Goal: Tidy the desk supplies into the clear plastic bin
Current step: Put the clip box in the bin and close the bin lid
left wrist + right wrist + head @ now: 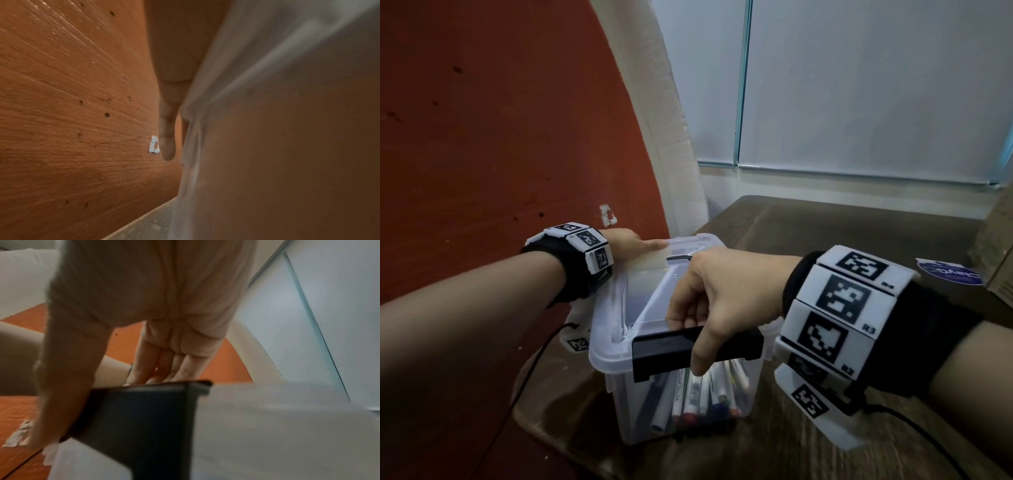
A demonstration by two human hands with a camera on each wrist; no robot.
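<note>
The clear plastic bin (751, 387) stands on the wooden table with its clear lid (647, 284) on. Several markers (702, 397) lie inside, seen through the front wall. My right hand (709, 308) holds the near black latch (664, 349), fingers on its top edge and thumb down its front. In the right wrist view the latch (144, 418) fills the foreground below the fingers (164, 368). My left hand (633, 245) lies with straight fingers along the bin's far left edge. The left wrist view shows those fingers (167, 142) beside the blurred clear wall (197, 146).
A red-brown wall (482, 137) stands close on the left, right beside the bin. The dark wooden table (825, 233) extends back to a window blind. A blue and white label (948, 274) and a cardboard box (996, 246) lie at the right.
</note>
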